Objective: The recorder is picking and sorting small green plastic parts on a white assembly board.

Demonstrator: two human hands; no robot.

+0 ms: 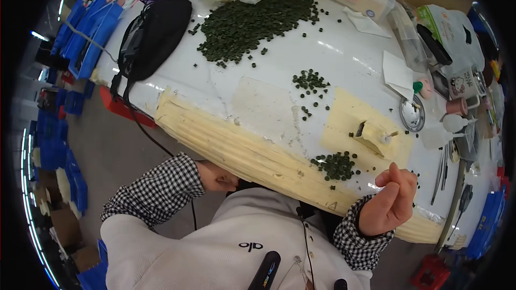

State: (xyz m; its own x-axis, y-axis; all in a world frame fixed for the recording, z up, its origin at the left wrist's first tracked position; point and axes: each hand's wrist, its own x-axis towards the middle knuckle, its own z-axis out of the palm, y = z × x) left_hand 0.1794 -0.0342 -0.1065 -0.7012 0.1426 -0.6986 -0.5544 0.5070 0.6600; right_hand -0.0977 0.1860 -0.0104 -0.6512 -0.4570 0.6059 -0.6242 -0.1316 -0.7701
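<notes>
Small dark-green pieces (338,167) are lying in three main groups around a cream-coloured fixture (376,138) on the white workbench (215,83), where I am facing the work with both hands at the near side. By my judgement the job is standing partway. Some pieces are already lying apart in a middle cluster (310,79), beyond the fixture and to its left, and in a near pile (332,164), on its left and closer to me. The main heap (258,27), far beyond the fixture and well to its left, is holding by far the most pieces and is probably waiting to be worked, though nothing is marking which group is finished.

My right hand (388,204) is hovering on my side of the fixture, apart from it. Its fingers are curling together at the tips; whether they are pinching a piece I cannot tell. The near pile is lying to the left of these fingers, near but not touching, while the other two groups are lying well apart from them. My left hand (216,176) is resting low, far to the fixture's left, its fingers curling mostly out of view, and I cannot tell whether it is grasping anything.
</notes>
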